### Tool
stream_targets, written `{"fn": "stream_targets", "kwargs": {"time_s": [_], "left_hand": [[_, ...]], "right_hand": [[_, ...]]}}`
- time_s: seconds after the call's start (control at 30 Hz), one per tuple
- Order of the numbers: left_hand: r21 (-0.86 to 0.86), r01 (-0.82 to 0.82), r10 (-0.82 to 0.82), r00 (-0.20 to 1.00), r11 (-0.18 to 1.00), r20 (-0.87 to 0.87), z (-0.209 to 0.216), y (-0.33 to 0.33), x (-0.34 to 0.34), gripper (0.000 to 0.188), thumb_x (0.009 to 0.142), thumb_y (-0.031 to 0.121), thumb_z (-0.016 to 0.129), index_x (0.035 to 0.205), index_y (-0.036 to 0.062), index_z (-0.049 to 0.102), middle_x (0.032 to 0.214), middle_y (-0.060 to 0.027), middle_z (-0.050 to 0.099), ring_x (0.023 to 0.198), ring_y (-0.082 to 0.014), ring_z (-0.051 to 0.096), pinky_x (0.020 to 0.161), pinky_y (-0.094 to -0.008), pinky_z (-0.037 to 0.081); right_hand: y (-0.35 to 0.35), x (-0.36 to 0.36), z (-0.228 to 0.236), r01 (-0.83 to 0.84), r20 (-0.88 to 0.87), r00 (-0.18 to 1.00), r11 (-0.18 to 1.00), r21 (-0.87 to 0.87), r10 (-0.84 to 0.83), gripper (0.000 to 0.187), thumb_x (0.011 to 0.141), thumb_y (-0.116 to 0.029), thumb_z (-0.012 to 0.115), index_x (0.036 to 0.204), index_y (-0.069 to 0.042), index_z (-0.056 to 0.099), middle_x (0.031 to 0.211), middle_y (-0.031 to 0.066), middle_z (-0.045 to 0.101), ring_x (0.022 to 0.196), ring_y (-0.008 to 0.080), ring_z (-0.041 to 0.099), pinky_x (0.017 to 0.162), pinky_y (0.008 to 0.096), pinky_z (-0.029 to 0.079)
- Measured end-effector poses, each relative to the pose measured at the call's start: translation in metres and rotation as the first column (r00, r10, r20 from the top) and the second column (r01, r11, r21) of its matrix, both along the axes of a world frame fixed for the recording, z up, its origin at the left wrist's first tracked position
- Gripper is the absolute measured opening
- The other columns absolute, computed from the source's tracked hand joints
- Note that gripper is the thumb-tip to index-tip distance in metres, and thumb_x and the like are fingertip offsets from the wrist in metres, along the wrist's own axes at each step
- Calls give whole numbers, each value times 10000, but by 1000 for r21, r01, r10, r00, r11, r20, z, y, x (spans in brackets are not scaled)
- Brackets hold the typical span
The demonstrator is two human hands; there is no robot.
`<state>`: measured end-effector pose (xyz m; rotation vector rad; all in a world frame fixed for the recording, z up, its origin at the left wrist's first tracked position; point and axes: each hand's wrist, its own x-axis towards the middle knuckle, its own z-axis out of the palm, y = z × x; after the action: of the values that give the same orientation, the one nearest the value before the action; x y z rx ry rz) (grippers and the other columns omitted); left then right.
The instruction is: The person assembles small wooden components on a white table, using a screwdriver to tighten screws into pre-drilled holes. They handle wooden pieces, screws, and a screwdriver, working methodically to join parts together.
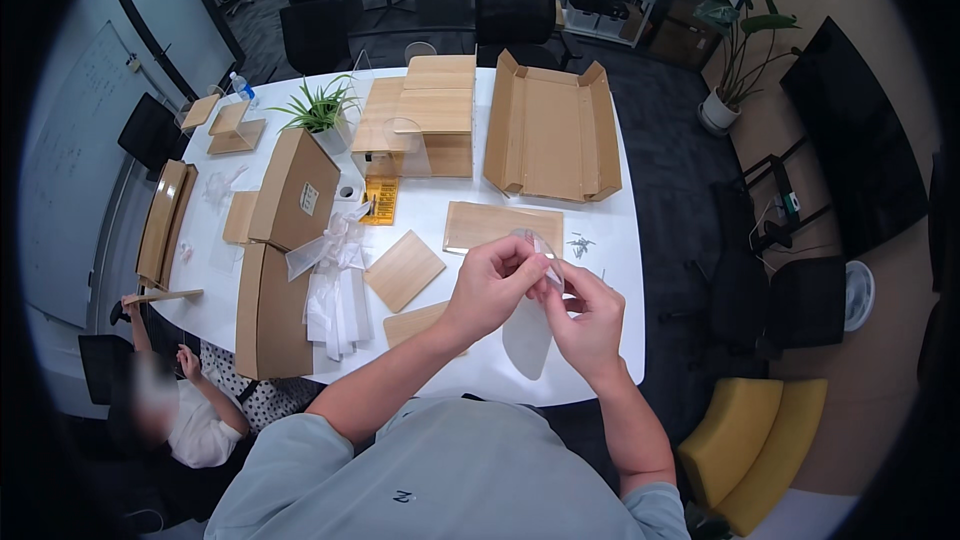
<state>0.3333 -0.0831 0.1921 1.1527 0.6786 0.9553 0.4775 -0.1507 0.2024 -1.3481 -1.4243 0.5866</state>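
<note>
Over the near right part of the white table (470, 380), my left hand (492, 285) and my right hand (588, 322) meet with bent fingers. Between them they pinch a clear plastic panel (555, 252) with a rounded edge; the fingers cover much of it. A grey rounded shape shows below the hands, and I cannot tell if it is part of the panel or its shadow. Just beyond lies a flat wooden board (480, 222). Several small metal screws (580, 245) lie right of the hands, while a square wooden board (404, 270) rests to the left.
An open cardboard box (552, 130) and a wooden shelf unit (440, 105) stand at the back. Left are a tall carton (275, 310), white wrapping (340, 300), a yellow packet (380, 202) and a potted plant (322, 115). Another person (200, 410) sits at the left, holding a board.
</note>
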Motion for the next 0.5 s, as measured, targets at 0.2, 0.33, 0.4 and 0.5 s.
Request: {"fn": "stream_targets", "kwargs": {"time_s": [0.2, 0.33, 0.4, 0.5], "left_hand": [[220, -89, 138, 966, 971, -217, -11, -9, 3, 173, 936, 71, 644, 791, 10, 573, 704, -35, 641, 641, -84, 606, 588, -257, 496], [510, 61, 129, 936, 858, -328, -14, -9, 7, 172, 883, 56, 685, 770, 16, 562, 683, -47, 628, 634, -101, 609, 594, -267, 492], [572, 79, 131, 939, 816, -317, -21, -9, 10, 174, 861, 35, 682, 750, 18, 549, 670, -55, 606, 630, -106, 601, 589, -274, 488], [495, 52, 143, 926, 867, -348, -33, -12, 4, 170, 882, 29, 661, 759, 15, 544, 690, -41, 618, 624, -103, 591, 592, -264, 482]], "right_hand": [[-3, 9, -3, -291, -384, 899, 943, -164, 211, 327, 947, -26, 659, 1263, 55, 629, 1083, 104, 719, 950, 166, 716, 856, 303, 603], [4, 19, -24, -311, -596, 793, 927, -211, 131, 350, 1061, -194, 506, 1274, 65, 606, 1021, 102, 711, 884, 145, 691, 845, 311, 591], [5, 24, -40, -232, -416, 902, 943, -240, 116, 317, 1062, -184, 502, 1214, 69, 618, 945, 123, 715, 837, 160, 701, 793, 310, 600], [9, 34, -49, -104, -467, 882, 940, -323, -63, 286, 1068, -189, 486, 1101, 61, 621, 846, 154, 710, 772, 195, 720, 704, 311, 611]]}}
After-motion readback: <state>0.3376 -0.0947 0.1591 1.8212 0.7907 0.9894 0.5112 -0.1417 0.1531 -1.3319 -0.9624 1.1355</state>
